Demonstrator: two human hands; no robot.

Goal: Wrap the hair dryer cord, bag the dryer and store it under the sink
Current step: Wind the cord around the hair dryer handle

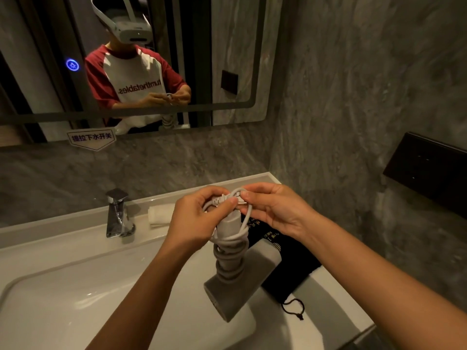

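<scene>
A grey hair dryer [237,286] hangs head-down over the sink, its handle pointing up. Its pale cord [230,256] is coiled in several turns around the handle. My left hand [194,218] grips the top of the handle and the cord loops. My right hand [273,210] pinches the plug end [240,199] of the cord against the top of the coil. A black drawstring bag [285,263] lies flat on the counter behind the dryer, its string [294,309] trailing toward me.
A white basin [75,299] fills the lower left, with a chrome tap [117,215] at its back. A folded white cloth [160,214] lies by the tap. A mirror [227,59] hangs above, and a dark box [429,170] projects from the right wall.
</scene>
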